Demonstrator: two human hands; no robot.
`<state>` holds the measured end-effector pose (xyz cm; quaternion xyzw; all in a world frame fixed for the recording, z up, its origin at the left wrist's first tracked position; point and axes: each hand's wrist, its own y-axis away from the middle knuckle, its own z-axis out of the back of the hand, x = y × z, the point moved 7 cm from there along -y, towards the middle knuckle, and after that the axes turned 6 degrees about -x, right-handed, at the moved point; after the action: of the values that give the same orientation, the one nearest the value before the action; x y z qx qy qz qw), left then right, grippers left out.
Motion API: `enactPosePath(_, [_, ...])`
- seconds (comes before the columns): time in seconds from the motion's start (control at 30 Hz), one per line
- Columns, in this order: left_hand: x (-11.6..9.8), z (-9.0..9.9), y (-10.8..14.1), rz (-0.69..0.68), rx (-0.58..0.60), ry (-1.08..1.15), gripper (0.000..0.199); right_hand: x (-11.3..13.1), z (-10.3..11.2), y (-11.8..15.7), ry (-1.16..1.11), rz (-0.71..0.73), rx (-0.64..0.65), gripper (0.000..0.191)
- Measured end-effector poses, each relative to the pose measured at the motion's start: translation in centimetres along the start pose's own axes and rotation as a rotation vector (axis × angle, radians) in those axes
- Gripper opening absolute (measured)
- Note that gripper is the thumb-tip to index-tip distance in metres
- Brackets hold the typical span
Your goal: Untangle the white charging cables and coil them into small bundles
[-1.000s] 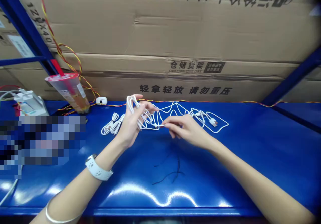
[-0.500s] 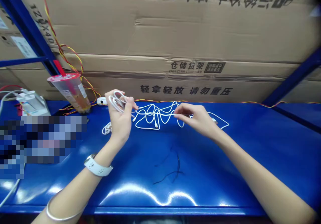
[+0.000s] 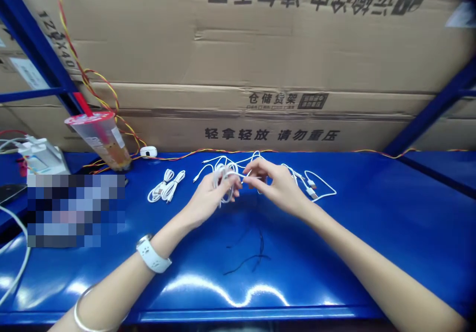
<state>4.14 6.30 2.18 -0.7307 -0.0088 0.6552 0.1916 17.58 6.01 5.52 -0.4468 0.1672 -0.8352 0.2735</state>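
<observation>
Closed around a coiled white cable [image 3: 220, 174], my left hand [image 3: 210, 193] is raised above the blue shelf, thumb over the loops. Close on its right, my right hand [image 3: 273, 183] pinches a length of the same cable between thumb and fingers. Behind both hands lie loose white USB cables [image 3: 323, 194], partly hidden by them. A bundled white cable [image 3: 166, 185], folded into loops and tied, rests on the shelf left of my left hand. Several thin black ties [image 3: 260, 255] lie nearer the front edge.
The blue metal shelf [image 3: 316, 272] is backed by large cardboard boxes [image 3: 230, 59]. To the left stand a drink cup [image 3: 100, 141] with a red straw, a small white case [image 3: 148, 152] and a white charger block [image 3: 42, 156]. Red and yellow twisted wires [image 3: 201, 151] run along the back.
My left hand has moved right and slightly down with the coil, closing on my right hand. The stretched cable between them is now short. The bundled cable at left has come into full view.
</observation>
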Motion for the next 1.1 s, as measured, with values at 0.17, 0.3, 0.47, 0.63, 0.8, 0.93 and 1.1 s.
enactPosePath(0.17, [-0.1,1.4,-0.4,0.121,-0.121,0.336,0.024,-2.3,1.0,-0.5,0.027,-0.051,-0.003,0.019])
enactPosePath(0.3, [0.2,2.9,-0.8,0.157,-0.244,0.421,0.025,-4.4,0.4,-0.4,0.004,-0.155,0.181,0.021])
enactPosePath(0.47, [0.2,5.4,-1.3,0.144,-0.452,0.531,0.012,-5.6,1.3,-0.6,0.103,-0.172,0.261,0.029])
enactPosePath(0.63, [-0.2,5.8,-1.6,0.098,-0.418,0.515,0.019,-4.7,2.1,-1.0,-0.119,-0.268,0.209,0.033])
enactPosePath(0.8, [-1.7,4.0,-1.5,-0.009,-0.237,0.488,0.038,-3.6,0.0,-0.1,-0.630,-0.497,0.211,0.031])
enactPosePath(0.93, [-2.6,3.8,-1.2,-0.031,-0.239,0.455,0.039,-4.1,-1.5,0.8,-0.793,-0.657,0.139,0.022])
enactPosePath(1.1, [-2.6,4.1,-1.2,-0.027,-0.272,0.447,0.039,-3.7,-3.5,2.0,-0.686,-0.728,0.253,0.023])
